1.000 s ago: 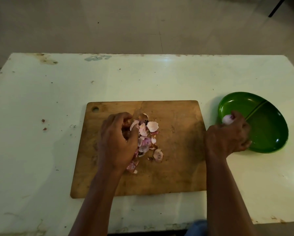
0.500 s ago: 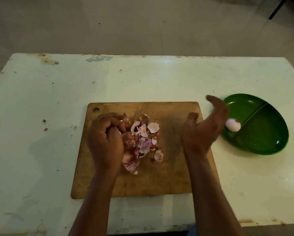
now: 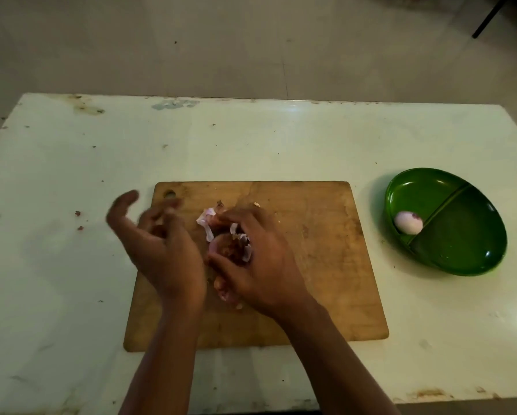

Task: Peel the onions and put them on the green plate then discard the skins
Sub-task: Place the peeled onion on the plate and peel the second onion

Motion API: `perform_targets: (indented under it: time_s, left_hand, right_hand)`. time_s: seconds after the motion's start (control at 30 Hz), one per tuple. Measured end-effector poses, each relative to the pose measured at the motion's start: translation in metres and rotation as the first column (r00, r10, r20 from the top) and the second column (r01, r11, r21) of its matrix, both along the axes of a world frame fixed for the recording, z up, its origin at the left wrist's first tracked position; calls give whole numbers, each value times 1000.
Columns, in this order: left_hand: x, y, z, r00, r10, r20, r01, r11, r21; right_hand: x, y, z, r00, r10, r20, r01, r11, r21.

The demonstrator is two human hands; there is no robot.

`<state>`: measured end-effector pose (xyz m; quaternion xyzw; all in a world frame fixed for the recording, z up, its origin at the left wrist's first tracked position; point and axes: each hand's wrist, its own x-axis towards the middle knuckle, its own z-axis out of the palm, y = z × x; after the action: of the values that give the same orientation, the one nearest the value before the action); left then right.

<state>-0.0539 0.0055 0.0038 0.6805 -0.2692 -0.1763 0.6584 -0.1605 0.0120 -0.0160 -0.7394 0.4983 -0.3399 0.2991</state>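
Can't resolve fingertips of left hand [image 3: 161, 250]: motion blur, smeared into streaks near the board's far-left corner. Can't see most of the onion skins [image 3: 221, 232]: buried under right hand [image 3: 263, 265], only a few pale and purple scraps poking out between thumb and fingers [image 3: 239, 217]. Can't count the pieces. Losing middle and near part of cutting board [image 3: 317, 265] behind both hands and forearms. Losing both forearms at bottom edge. Losing surface [image 3: 281, 145] at left and right edges. Can't identify dark specks [image 3: 78, 213] left of the board: too small. Can't read bluish patch [image 3: 175, 103] at far edge. Can't identify dark rod [image 3: 487, 18]: cut off top right.
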Motion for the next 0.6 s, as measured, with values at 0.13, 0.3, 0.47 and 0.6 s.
perform_targets:
  time_s: [0.13,0.3,0.47,0.6]
  left_hand:
    - [-1,1,-1,986,-4,165,-8,997,75]
    - [-3,0,-4,990,-22,142,16,999,45]
    - [-4,-1,-2,992,-23,127,29,998,-48]
    - [-4,-1,-1,987,-88,132,107,983,-149]
  right_hand:
    - [5,3,-7,984,64,-165,-62,998,13]
    - [2,3,-8,955,119,-271,-102,992,76]
    - [-3,-2,-4,988,60,-143,-50,996,74]
    - [-4,-6,-2,990,-98,103,97,995,13]
